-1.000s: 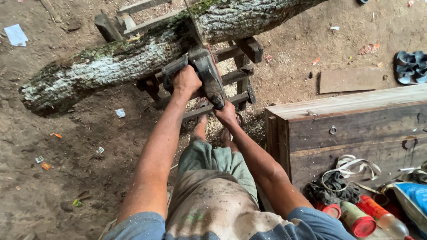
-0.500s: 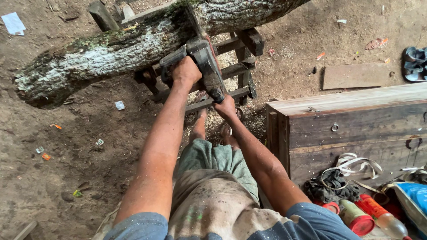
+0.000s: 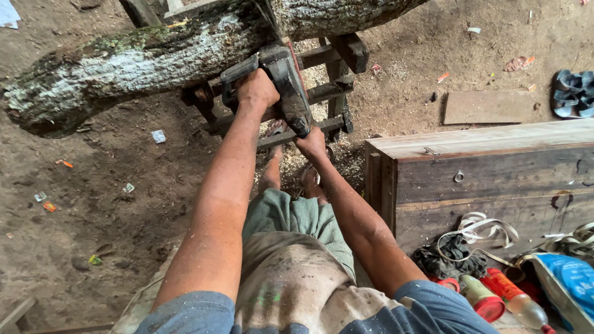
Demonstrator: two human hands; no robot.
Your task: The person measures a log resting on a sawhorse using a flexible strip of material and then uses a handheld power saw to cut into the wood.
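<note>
dirt yard, both hands' grip closed on chainsaw, cutting log

Chainsaw deeper into the log than before, with the cut nearer the top edge.

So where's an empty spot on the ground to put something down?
Bare dirt lies left of the left hand, below the log, with only small scraps. It's crowded right of the right hand: wooden box, bottles, straps.
</note>
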